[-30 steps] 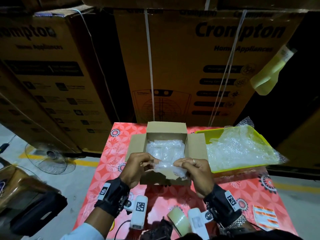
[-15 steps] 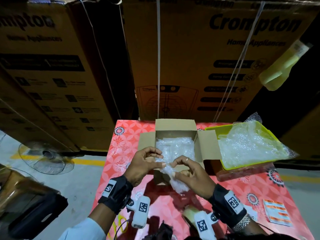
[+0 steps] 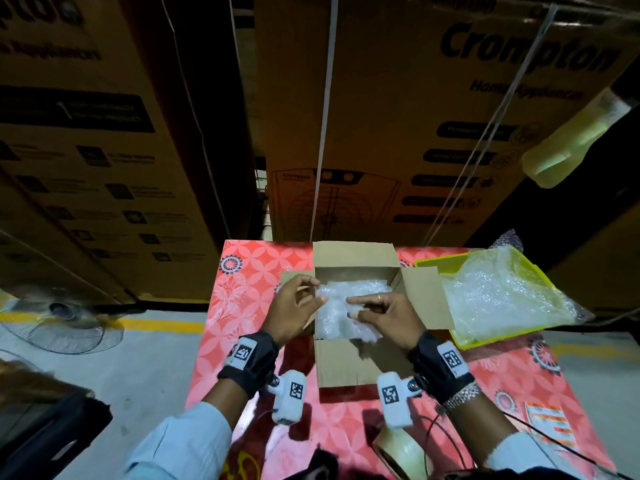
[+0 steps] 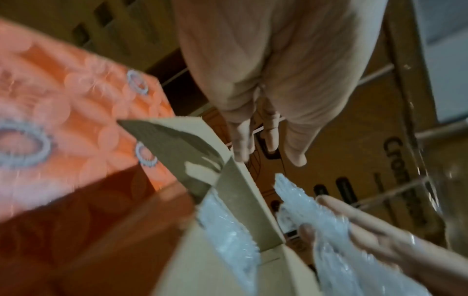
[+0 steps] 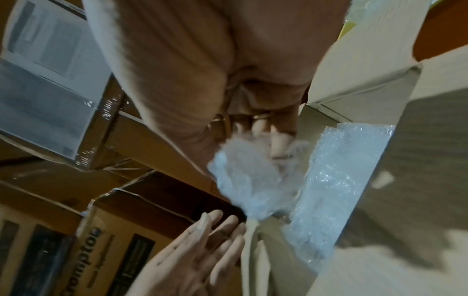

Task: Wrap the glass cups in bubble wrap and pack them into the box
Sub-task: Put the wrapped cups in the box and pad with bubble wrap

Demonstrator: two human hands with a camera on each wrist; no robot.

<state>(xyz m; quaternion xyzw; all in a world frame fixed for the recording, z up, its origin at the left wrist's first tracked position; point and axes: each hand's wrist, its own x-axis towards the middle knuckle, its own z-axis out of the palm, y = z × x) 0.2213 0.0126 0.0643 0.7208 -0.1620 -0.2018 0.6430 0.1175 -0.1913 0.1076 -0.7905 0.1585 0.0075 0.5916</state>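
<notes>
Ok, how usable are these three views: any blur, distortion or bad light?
Head view: sharp around the box and both hands, dim overall, with wide-angle bending at the stacked cartons. Left wrist view: motion-smeared tablecloth, soft fingers. Right wrist view: the bubble wrap in the right hand is blurred; hard shadows fall on the box flaps.

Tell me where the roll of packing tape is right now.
In the head view, the roll of packing tape lies at the table's near edge, below the right wrist camera and nearer than the cardboard box.
</notes>
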